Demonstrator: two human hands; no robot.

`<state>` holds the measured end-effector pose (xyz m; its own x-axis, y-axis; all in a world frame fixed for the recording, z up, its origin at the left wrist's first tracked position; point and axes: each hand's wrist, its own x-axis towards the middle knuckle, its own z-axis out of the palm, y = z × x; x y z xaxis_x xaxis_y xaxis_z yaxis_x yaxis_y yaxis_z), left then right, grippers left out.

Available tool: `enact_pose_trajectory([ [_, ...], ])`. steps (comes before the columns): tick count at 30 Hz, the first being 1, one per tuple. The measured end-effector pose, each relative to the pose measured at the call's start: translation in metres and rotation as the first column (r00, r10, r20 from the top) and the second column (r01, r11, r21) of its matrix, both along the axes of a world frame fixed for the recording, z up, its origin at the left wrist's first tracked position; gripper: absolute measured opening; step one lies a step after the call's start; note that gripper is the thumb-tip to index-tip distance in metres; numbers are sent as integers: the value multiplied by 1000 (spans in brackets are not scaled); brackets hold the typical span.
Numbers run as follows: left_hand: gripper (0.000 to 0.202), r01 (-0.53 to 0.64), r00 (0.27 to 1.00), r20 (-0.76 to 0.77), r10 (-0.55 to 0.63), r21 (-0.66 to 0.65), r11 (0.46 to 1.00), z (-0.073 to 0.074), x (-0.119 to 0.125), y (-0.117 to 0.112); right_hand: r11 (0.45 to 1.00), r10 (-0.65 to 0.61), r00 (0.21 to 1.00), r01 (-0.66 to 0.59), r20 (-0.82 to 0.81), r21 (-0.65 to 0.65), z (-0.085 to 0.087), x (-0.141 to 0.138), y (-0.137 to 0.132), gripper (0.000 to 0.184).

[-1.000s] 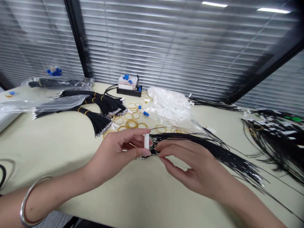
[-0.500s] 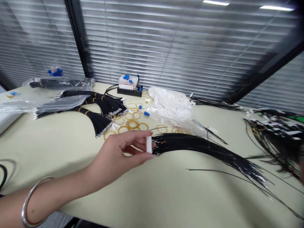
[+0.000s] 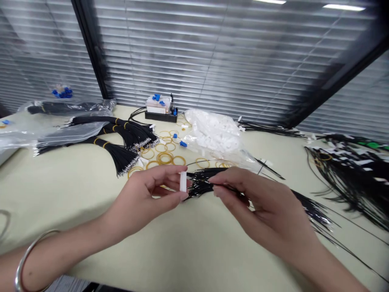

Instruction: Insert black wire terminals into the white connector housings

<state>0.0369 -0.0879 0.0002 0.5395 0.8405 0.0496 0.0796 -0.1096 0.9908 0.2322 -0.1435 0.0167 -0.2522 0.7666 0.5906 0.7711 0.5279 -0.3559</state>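
Right hand (image 3: pixel 267 207) brought back | black wires (image 3: pixel 200 181) pinched tight by it | white plug (image 3: pixel 182 181) held in narrow grip by left hand (image 3: pixel 138 198)

White connector housing (image 3: pixel 182 181) upright — black wires (image 3: pixel 200 185) beside.

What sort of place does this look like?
Probably a cable-harness assembly workshop: bundles of black wires with metal ends, loose rubber bands on a bench, and the left hand holding a white connector housing.
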Motion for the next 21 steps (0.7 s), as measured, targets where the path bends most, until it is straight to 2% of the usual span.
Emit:
enact_pose_trajectory([
  [7, 35, -81, 996, 41, 84, -61, 995, 0, 2, 3, 1000, -10, 1000, 10, 7, 0, -12, 2, -1, 13],
  [11, 32, -156, 985, 70, 160, -59, 986, 1, 2, 6, 999, 27, 981, -20, 192, -43, -29, 4, 6, 20],
  [15, 33, -175, 978, 100, 184, -89, 980, 1, 1, 7, 992, 70, 915, -22, 396, -126, -40, 3, 14, 23],
  [18, 32, -179, 976, 105, 188, -92, 979, 0, 1, 7, 995, 90, 895, -61, 438, -81, -30, 7, 14, 23],
  [21, 32, -183, 977, 98, 190, -76, 980, -1, 1, 7, 995, 102, 936, -98, 338, -28, -7, 23, 7, 23],
])
